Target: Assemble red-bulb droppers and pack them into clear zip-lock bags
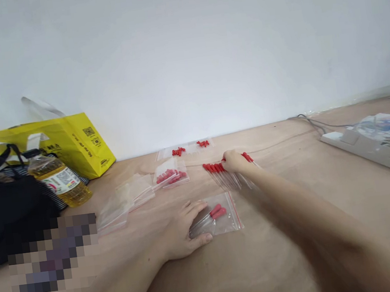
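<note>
A clear zip bag (pixel 232 217) lies on the table with a few red-bulbed droppers (pixel 219 213) inside it. My left hand (pixel 184 230) rests on the bag's left side, thumb and fingers apart. Beyond the bag, my right hand (pixel 234 161) reaches into a row of loose droppers (pixel 215 168) with clear stems and red bulbs. Its fingers are closed at the bulbs and hide part of the row. Filled zip bags (pixel 170 176) are piled behind my left hand, and flat clear bags (pixel 130 196) overlap to their left.
More bagged droppers (pixel 178 152) lie by the wall. At left are a yellow bag (pixel 90 144), an oil bottle (pixel 60 179), a black bag (pixel 15 215) and a pixelated area. A white power strip (pixel 369 150), with plastic packaging (pixel 387 124) on it, sits at right.
</note>
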